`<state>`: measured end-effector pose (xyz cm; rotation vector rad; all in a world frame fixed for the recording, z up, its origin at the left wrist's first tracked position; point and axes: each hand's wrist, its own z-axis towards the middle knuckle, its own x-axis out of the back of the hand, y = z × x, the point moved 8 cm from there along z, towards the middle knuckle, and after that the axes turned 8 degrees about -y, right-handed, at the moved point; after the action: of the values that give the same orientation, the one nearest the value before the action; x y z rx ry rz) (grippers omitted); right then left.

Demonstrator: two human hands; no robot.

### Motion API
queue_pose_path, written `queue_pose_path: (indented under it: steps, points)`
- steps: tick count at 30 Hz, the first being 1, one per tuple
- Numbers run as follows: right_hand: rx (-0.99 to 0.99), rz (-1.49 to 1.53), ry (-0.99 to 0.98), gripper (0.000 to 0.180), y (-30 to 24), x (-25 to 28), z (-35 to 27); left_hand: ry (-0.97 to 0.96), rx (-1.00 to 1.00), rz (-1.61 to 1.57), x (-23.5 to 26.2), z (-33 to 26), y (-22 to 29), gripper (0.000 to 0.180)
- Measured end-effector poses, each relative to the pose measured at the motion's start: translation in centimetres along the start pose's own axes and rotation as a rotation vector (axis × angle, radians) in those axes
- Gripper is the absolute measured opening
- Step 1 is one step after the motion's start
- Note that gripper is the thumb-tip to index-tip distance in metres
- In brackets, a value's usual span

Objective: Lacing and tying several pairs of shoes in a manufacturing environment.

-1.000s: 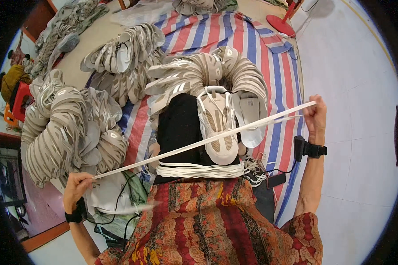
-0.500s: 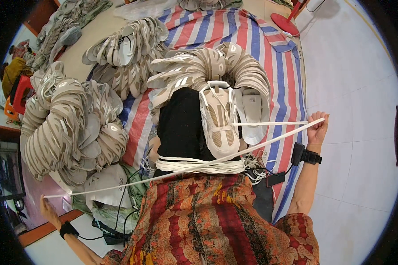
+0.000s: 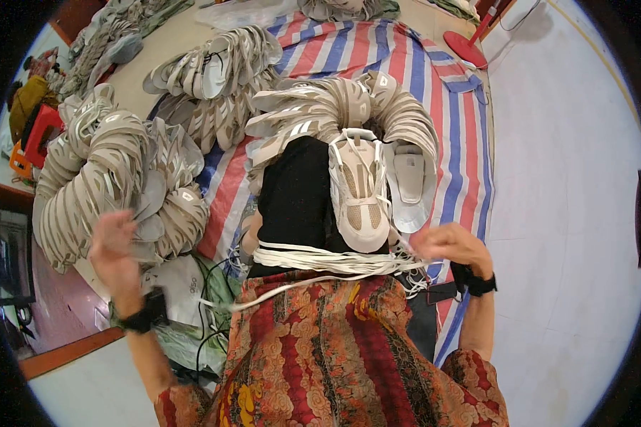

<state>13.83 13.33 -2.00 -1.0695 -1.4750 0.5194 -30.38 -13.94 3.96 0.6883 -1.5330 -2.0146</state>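
Note:
A beige and white sneaker (image 3: 363, 192) lies toe toward me on my black-clad lap, its white shoelace partly threaded through the eyelets. To the right of its toe, my right hand (image 3: 454, 245) is closed, with the shoelace at its fingertips. A long white shoelace end (image 3: 281, 290) droops across my patterned top toward the left. My left hand (image 3: 115, 249) is raised by the shoe pile, apart from that lace end; motion blurs its fingers. A bundle of white shoelaces (image 3: 320, 260) lies across my lap below the toe.
Stacked shoe uppers (image 3: 96, 188) are heaped at the left, with another stack (image 3: 217, 60) behind and a curved row (image 3: 406, 117) beyond the sneaker. A striped sheet (image 3: 459, 142) covers the floor. Black cables (image 3: 203, 313) run at the lower left. A red stand base (image 3: 465, 48) is far right.
The lace stretched taut between my hands has gone slack and dropped across my top. My left hand has moved up and inward; my right hand has come down and in toward the shoe.

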Motion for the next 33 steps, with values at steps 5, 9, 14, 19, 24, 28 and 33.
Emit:
queue_pose_path:
  steps: [5,9,14,19,24,28,33]
  points:
    - [-0.212,0.307,0.242,0.028,-0.3,-0.2,8.9,-0.523,0.588,-0.097,-22.5,-2.8,-11.6,0.041]
    - [-0.266,0.344,0.105,0.032,0.6,-1.7,13.0,-0.629,0.715,-0.203,-29.2,-4.3,-17.1,0.025]
    - [-0.326,0.238,-0.069,0.035,2.3,-2.6,14.5,-0.674,0.693,0.17,-29.3,-3.9,-18.7,0.01]
    - [-0.307,0.411,-0.127,0.026,2.9,-2.2,14.4,-0.766,0.5,0.403,-29.2,-3.3,-17.8,0.016]
    - [-0.326,0.418,-0.224,0.023,3.3,-2.4,14.5,-0.639,0.691,0.149,-29.0,-3.3,-19.7,0.015]
    - [-0.328,0.431,-0.208,0.022,3.8,-2.8,14.6,-0.703,0.758,0.144,-30.1,-3.9,-20.7,0.016]
    - [-0.298,0.459,-0.183,0.022,3.0,-2.3,14.3,-0.651,0.291,0.523,-31.0,-2.0,-18.4,0.017]
